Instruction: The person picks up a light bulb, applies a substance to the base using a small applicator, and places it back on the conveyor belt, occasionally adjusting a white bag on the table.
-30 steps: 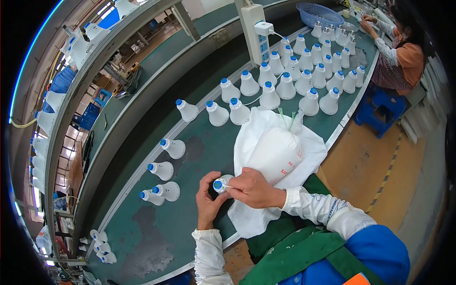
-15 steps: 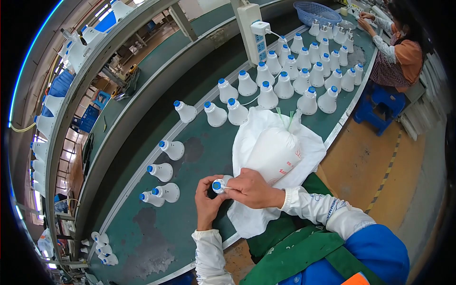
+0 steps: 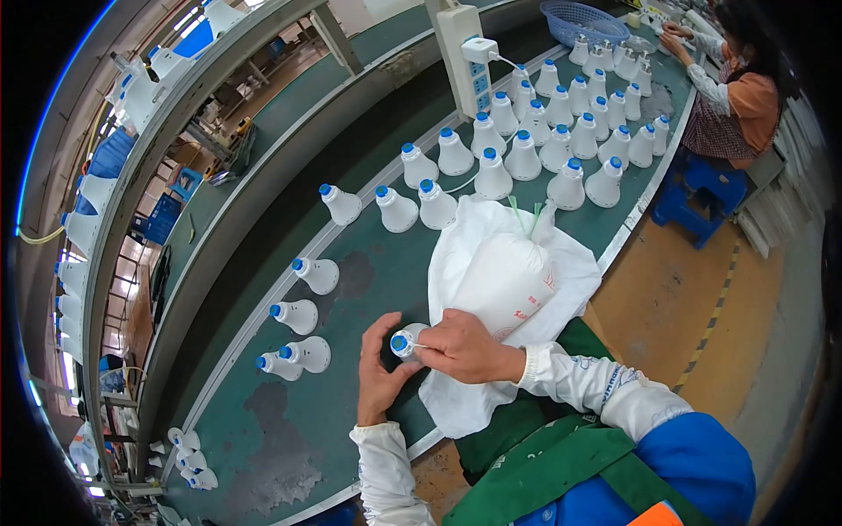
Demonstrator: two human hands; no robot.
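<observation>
The left hand [image 3: 379, 373] is curved wide, thumb and fingers well spread around a white bulb [image 3: 409, 336] with a blue top, which stands just left of the plump white bag [image 3: 504, 282]. A gap shows between its fingers and the bulb; whether the thumb touches the bulb, I cannot tell. The right hand [image 3: 469, 346], at the near left edge of the bag, has its fingers bent closed, pinching a thin pale stick [image 3: 422, 346] that points at the blue top; whether the two touch is too small to make out. The bag lies on a crumpled white cloth [image 3: 456, 414], which spreads out around it on the green table [image 3: 210, 434]. To the left of the bag, past the left hand, sit four more bulbs [image 3: 316, 276] with blue tops, two of them close together. Beyond the bag stands a large group of such bulbs [image 3: 493, 178], with a power strip [image 3: 470, 63] behind them. Well beyond the bag, to its right, are a blue basket [image 3: 583, 26] and a co-worker [image 3: 754, 101] with both hands over the table, a blue stool [image 3: 697, 206] below
</observation>
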